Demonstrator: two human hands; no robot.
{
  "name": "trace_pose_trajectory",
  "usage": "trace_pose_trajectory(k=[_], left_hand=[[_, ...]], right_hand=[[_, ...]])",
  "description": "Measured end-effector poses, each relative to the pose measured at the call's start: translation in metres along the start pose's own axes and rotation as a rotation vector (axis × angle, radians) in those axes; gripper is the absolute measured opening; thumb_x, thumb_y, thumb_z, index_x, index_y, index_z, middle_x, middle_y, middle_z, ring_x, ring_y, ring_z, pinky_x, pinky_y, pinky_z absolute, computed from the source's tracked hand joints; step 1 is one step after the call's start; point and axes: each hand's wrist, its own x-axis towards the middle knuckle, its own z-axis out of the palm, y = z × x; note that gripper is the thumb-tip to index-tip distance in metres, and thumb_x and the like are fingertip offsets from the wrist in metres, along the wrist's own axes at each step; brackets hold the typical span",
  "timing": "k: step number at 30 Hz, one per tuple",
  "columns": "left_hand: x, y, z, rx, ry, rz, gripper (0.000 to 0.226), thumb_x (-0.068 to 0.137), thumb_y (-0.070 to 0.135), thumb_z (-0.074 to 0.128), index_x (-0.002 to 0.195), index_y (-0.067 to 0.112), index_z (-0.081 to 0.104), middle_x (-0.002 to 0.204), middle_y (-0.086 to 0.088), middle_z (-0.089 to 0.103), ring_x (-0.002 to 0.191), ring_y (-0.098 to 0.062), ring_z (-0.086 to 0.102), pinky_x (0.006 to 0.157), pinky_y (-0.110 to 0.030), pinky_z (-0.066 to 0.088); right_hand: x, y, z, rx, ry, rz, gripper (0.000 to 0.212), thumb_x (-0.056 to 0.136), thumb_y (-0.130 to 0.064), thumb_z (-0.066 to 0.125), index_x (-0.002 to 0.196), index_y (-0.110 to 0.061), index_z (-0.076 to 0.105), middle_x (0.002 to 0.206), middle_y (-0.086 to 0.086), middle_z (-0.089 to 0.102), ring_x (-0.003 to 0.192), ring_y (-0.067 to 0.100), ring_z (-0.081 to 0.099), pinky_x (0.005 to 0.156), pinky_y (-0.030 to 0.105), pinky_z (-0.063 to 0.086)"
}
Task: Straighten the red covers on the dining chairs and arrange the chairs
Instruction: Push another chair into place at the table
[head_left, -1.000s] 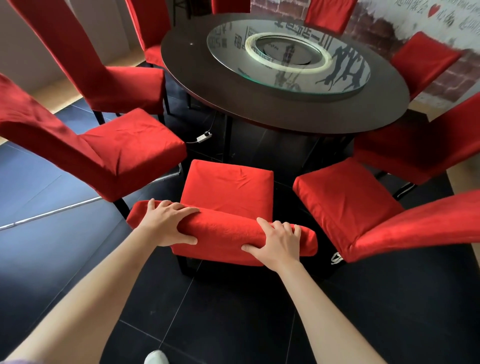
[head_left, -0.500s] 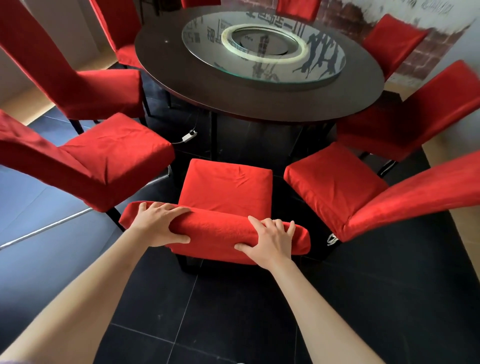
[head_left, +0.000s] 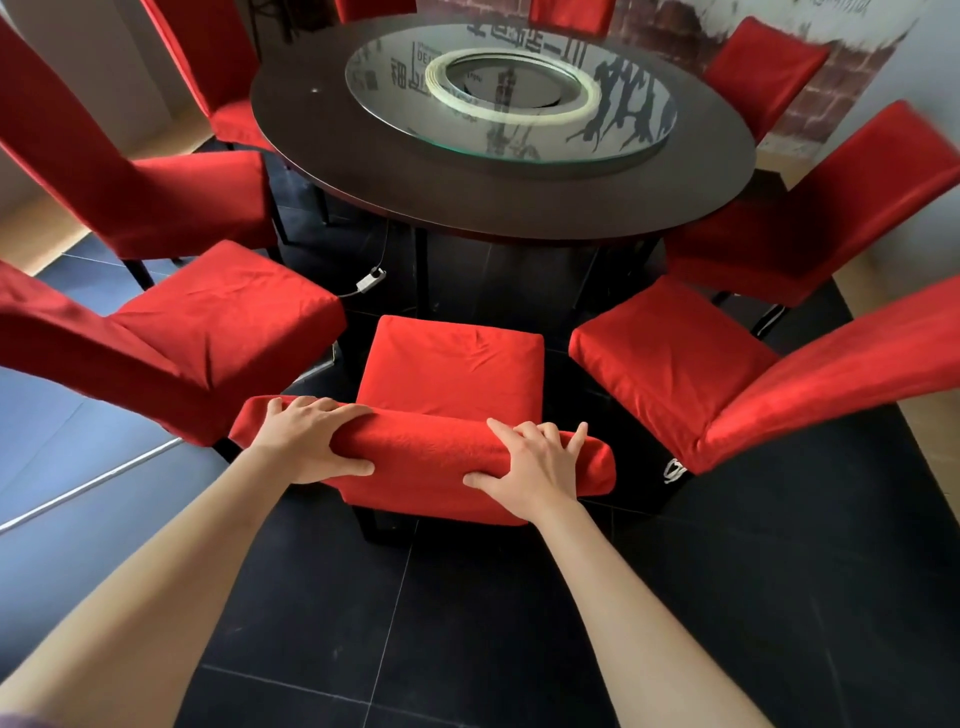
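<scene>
A dining chair with a red cover stands right below me, its seat facing the round dark table. My left hand grips the left part of the chair's covered backrest top, fingers over the front, thumb behind. My right hand holds the right part of the same backrest, fingers spread over the top and thumb on the back face. The seat cover shows small creases near its middle.
Red-covered chairs stand close on both sides, one left and one right, with several more around the table. A glass turntable lies on the table. A white plug and cable lie on the black tiled floor.
The chair has slid a little toward the table between its neighbours while both hands kept their hold on the backrest. My right fingers have spread slightly.
</scene>
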Motion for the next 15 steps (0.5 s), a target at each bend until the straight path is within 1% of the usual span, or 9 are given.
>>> trace_pose_trajectory(k=[8, 15], left_hand=[[0.007, -0.014, -0.004, 0.009, 0.007, -0.003, 0.084, 0.066, 0.084, 0.050, 0.141, 0.054, 0.028, 0.138, 0.011, 0.047, 0.132, -0.021, 0.038, 0.106, -0.052, 0.029], [0.014, -0.023, -0.004, 0.008, 0.012, 0.010, 0.085, 0.066, 0.085, 0.049, 0.142, 0.052, 0.028, 0.142, 0.011, 0.045, 0.134, -0.022, 0.035, 0.106, -0.053, 0.026]], right_hand=[[0.012, -0.012, 0.004, 0.015, 0.023, 0.003, 0.087, 0.069, -0.086, 0.046, 0.143, -0.042, 0.037, 0.132, -0.005, 0.054, 0.131, 0.025, 0.038, 0.107, 0.069, -0.008], [0.018, -0.019, 0.003, 0.001, 0.010, 0.020, 0.086, 0.070, -0.085, 0.048, 0.144, -0.042, 0.036, 0.135, -0.004, 0.052, 0.133, 0.025, 0.037, 0.108, 0.068, -0.009]])
